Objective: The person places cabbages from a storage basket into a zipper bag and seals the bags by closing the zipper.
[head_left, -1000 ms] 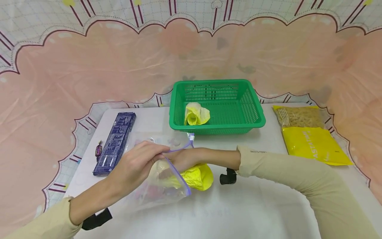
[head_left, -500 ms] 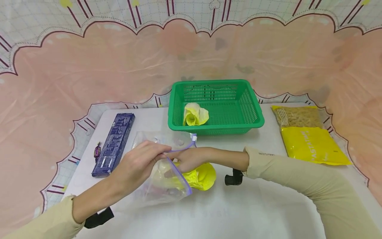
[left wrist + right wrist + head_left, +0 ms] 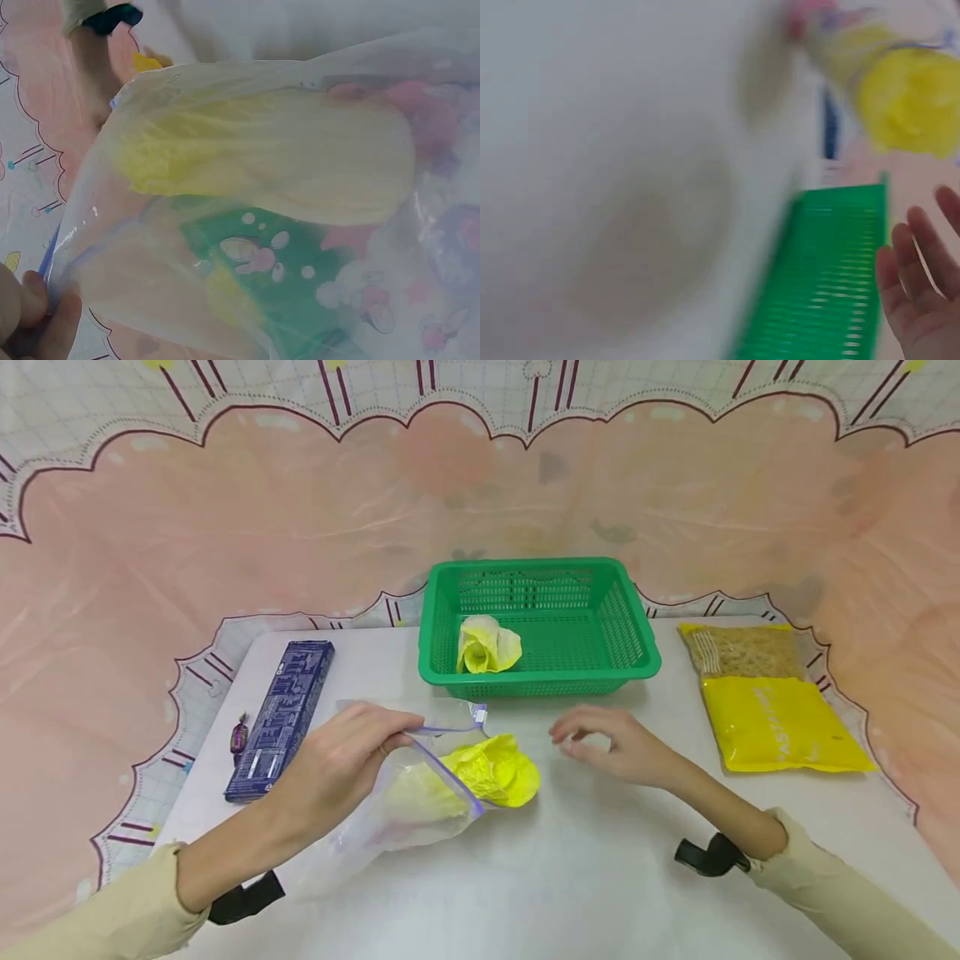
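Yellow-white leafy cabbage (image 3: 495,770), long axis left-right, top jutting from clear purple-zip plastic bag (image 3: 401,818) toward nearer, empty right hand (image 3: 618,747), fingers relaxed; left hand (image 3: 352,747) pinches bag mouth.

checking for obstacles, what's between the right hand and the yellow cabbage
Just bare white tabletop shows between the right hand and the yellow cabbage, in the head view.

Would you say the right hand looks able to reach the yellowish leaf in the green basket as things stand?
Probably yes: the right hand holds nothing, the green basket is open on top, and only its front wall seems to stand before the yellowish leaf.
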{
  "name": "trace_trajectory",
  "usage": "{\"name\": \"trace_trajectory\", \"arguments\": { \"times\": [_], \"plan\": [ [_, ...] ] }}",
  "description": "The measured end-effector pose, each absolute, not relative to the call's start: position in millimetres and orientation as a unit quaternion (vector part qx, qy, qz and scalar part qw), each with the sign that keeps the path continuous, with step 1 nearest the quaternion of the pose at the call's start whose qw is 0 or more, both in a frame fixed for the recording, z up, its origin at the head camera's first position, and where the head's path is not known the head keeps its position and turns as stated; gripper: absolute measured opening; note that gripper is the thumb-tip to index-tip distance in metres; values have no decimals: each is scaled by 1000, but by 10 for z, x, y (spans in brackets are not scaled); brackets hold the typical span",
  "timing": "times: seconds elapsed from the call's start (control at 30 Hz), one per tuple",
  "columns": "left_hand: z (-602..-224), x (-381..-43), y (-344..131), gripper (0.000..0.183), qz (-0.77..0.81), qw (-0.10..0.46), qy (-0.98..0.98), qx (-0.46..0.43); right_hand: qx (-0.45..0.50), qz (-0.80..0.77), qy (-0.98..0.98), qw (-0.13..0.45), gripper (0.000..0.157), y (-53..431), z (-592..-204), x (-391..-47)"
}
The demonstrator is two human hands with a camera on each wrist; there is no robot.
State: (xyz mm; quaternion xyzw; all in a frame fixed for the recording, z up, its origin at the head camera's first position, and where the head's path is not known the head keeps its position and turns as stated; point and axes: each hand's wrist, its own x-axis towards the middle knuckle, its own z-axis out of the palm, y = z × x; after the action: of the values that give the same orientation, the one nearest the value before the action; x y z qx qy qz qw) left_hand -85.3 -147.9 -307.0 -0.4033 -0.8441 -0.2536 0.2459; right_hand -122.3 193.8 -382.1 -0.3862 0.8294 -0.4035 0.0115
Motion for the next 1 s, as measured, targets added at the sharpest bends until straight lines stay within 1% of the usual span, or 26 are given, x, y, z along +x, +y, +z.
{"name": "trace_trajectory", "arguments": {
  "times": [0.1,0.13,0.2,0.27,0.37,0.5,0.7,0.8,0.87,1.0],
  "plan": [
    [-3060,-851,-1473,18,-246,258,-842,-404,-401,-319,856,68,20,2021,-4085,-1088],
    [-3057,-847,-1472,20,-247,256,-843,-403,-409,-300,858,84,24,2015,-4143,-1040],
    [-3052,-837,-1468,30,-248,258,-843,-402,-425,-288,852,104,33,1980,-4227,-963],
    [-3049,-826,-1467,34,-250,255,-844,-400,-433,-294,846,106,40,1933,-4271,-914],
    [-3049,-815,-1468,30,-251,256,-843,-401,-441,-303,839,98,46,1884,-4305,-888],
    [-3041,-814,-1475,20,-252,250,-847,-397,-447,-306,834,101,44,1833,-4358,-913],
    [-3014,-819,-1468,17,-256,241,-846,-400,-449,-318,826,124,44,1718,-4427,-964],
    [-2997,-824,-1459,16,-257,244,-843,-405,-441,-341,821,125,45,1667,-4436,-983],
    [-2982,-828,-1453,17,-259,244,-840,-409,-434,-363,816,121,45,1640,-4428,-1000],
    [-2944,-826,-1443,29,-271,250,-833,-412,-424,-394,808,108,42,1599,-4407,-1037]
  ]
}}
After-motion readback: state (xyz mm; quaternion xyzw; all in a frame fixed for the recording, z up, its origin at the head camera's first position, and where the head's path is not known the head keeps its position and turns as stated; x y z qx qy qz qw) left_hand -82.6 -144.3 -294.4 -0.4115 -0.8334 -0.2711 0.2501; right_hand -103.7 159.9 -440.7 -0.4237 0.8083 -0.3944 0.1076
